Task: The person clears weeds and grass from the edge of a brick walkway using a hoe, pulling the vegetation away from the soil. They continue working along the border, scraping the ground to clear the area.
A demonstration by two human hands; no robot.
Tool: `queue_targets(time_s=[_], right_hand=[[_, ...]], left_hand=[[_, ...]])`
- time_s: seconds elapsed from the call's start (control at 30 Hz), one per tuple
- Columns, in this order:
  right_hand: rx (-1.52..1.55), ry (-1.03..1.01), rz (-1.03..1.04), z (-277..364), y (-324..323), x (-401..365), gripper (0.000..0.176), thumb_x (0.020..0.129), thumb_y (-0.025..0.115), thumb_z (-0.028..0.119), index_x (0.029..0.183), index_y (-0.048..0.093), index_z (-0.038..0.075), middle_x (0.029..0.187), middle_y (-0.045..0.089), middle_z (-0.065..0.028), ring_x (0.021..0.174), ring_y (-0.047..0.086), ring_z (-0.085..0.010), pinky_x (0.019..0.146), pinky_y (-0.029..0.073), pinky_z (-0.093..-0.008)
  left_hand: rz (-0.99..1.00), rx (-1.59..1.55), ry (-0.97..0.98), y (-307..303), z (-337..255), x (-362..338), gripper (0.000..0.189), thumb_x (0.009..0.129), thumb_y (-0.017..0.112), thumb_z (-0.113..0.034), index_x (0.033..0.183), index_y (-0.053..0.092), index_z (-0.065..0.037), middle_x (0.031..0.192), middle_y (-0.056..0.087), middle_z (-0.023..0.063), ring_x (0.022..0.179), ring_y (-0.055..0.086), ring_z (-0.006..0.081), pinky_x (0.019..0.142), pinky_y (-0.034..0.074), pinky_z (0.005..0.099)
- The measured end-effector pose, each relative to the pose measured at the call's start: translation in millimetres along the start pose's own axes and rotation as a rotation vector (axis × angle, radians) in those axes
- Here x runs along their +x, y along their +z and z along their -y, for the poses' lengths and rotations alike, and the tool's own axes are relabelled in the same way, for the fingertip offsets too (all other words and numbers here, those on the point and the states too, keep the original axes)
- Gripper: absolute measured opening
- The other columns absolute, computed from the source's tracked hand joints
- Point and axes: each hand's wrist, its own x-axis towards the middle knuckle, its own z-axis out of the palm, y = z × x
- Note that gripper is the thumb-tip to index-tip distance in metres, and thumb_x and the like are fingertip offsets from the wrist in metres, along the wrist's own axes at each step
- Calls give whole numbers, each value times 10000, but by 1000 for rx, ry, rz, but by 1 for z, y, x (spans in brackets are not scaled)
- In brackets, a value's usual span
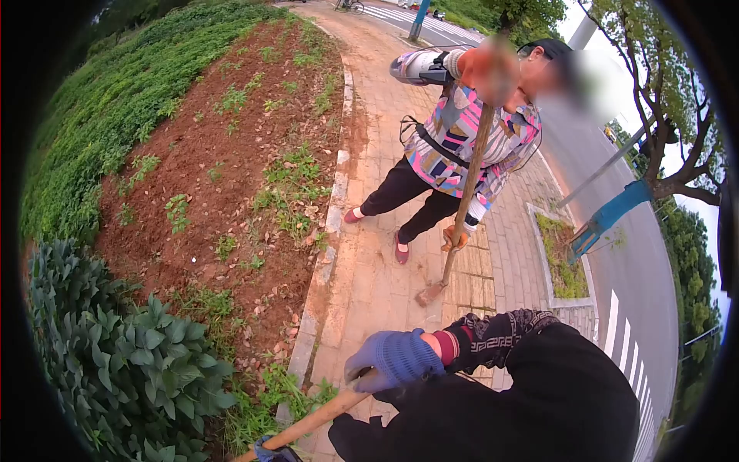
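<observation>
My right hand (392,362), in a blue knitted glove, is closed around a light wooden pole (327,412). The pole slants to the lower left and leaves the view, so whatever tool head it has is hidden. Farther down it, at the bottom edge, part of my left hand (271,451) shows in a blue glove, wrapped around the same pole. A patterned dark sleeve (504,335) covers my right forearm. Facing me on the pavement, a co-worker (469,146) in orange gloves grips a long-handled tool (473,169), its muddy head down on the paving.
A curb (332,212) separates the brick pavement (369,269) from a red soil bed (223,169) with scattered weeds. Leafy plants (131,362) grow at the lower left. A wrapped tree (616,215) stands in a bordered planter on the right, beside the road (616,254).
</observation>
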Motion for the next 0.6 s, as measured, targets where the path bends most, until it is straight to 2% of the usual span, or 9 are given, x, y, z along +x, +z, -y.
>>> queue_targets(time_s=[0.1, 0.23, 0.3, 0.33, 0.37, 0.43, 0.47, 0.53, 0.6], right_hand=[[-28, -10, -26, 0, 3, -1, 307, 826, 617, 325, 932, 680, 44, 822, 698, -141, 763, 671, -293, 702, 523, -377], [-58, 6, 21, 12, 10, 0, 345, 825, 597, 357, 922, 685, 38, 786, 681, -159, 748, 659, -314, 695, 516, -398], [-96, -17, 2, 20, 9, 0, 353, 826, 591, 366, 913, 687, 38, 774, 676, -163, 740, 654, -319, 692, 514, -404], [-96, -53, -20, 20, 11, 2, 356, 826, 588, 370, 900, 689, 37, 770, 674, -164, 736, 651, -322, 691, 513, -404], [-95, -88, -41, 21, 12, 3, 360, 826, 585, 375, 886, 691, 37, 767, 673, -166, 732, 648, -324, 690, 511, -405], [-98, -105, -59, 22, 14, 7, 360, 831, 573, 374, 876, 693, 37, 755, 669, -159, 703, 652, -308, 674, 513, -399], [-97, -98, -42, 21, 15, 10, 362, 833, 568, 373, 882, 693, 38, 739, 667, -153, 684, 654, -298, 664, 515, -395], [-89, -96, -13, 27, 15, 14, 363, 835, 564, 373, 888, 693, 38, 724, 665, -147, 664, 656, -287, 654, 517, -391], [-101, -7, 81, 35, 10, 16, 330, 839, 604, 347, 987, 670, 59, 862, 690, -145, 791, 656, -312, 712, 509, -383]], left_hand=[[259, -177, 32, -94, 44, 49, 672, 811, 673, -3, 1337, 255, -17, 823, 567, 49, 1056, 598, 320, 952, 478, 399], [326, -269, 43, -104, 79, 79, 783, 804, 701, 52, 1422, 221, 4, 837, 574, 51, 1118, 611, 334, 1001, 485, 403], [203, -58, 109, -75, 78, 98, 747, 809, 699, 48, 1412, 261, -9, 929, 594, 64, 1117, 612, 324, 1002, 484, 414], [183, -131, 118, -57, 73, 109, 738, 801, 693, 75, 1404, 274, 5, 971, 612, 71, 1097, 624, 300, 1000, 488, 414], [158, -132, 134, -40, 76, 122, 833, 761, 731, 78, 1432, 244, -8, 961, 627, 70, 1081, 630, 258, 950, 500, 370], [107, -142, 152, -5, 66, 146, 676, 883, 637, -27, 1437, 251, -25, 1038, 633, 96, 1115, 605, 275, 939, 504, 389], [62, -118, 167, 17, 55, 149, 638, 879, 632, -39, 1401, 266, -29, 1020, 628, 94, 1089, 602, 273, 921, 502, 386], [-59, -67, 142, 63, 25, 119, 564, 872, 624, -65, 1329, 295, -37, 984, 619, 90, 1036, 596, 270, 885, 498, 381], [-336, 58, -16, 140, -23, 46, 490, 864, 615, -90, 1256, 324, -44, 948, 609, 86, 982, 589, 267, 849, 494, 377]])
